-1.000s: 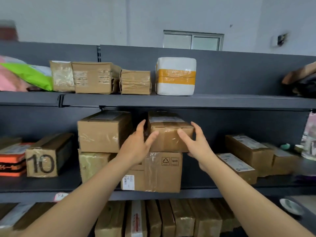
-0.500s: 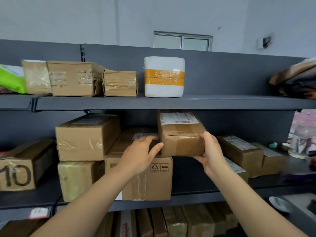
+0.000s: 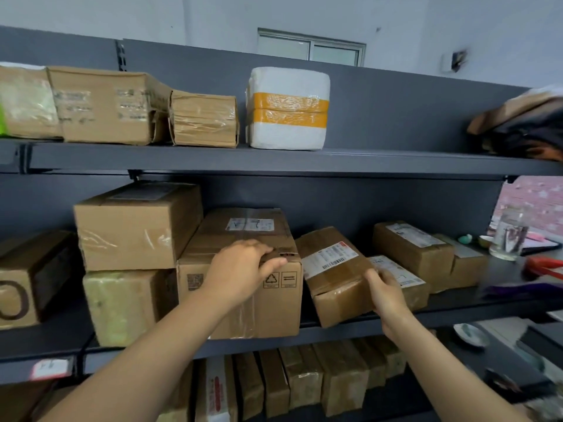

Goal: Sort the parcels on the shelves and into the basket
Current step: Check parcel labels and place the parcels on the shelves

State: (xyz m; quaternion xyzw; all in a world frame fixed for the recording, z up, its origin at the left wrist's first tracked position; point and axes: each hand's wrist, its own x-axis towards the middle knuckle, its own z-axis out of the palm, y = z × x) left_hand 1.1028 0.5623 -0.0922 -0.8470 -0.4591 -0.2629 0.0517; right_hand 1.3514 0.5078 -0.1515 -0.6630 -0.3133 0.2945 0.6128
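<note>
A small cardboard parcel with a white shipping label (image 3: 332, 269) sits tilted on the middle shelf (image 3: 335, 334), just right of a large carton with a recycling mark (image 3: 274, 312). My right hand (image 3: 387, 295) grips the small parcel at its lower right front corner, where it leans against a flat labelled parcel (image 3: 406, 280). My left hand (image 3: 240, 269) rests on the top front edge of the large carton, thumb lying on its front face. No basket is in view.
Two stacked boxes (image 3: 134, 229) stand left of the large carton. The top shelf (image 3: 380, 164) carries brown parcels and a white foam box with yellow tape (image 3: 288, 108). A glass jar (image 3: 507, 239) stands at the right. Upright parcels (image 3: 304, 380) fill the shelf below.
The small parcel came off the top of the large carton and went down to the right onto the middle shelf, held by my right hand. My left hand let go and settled on the large carton.
</note>
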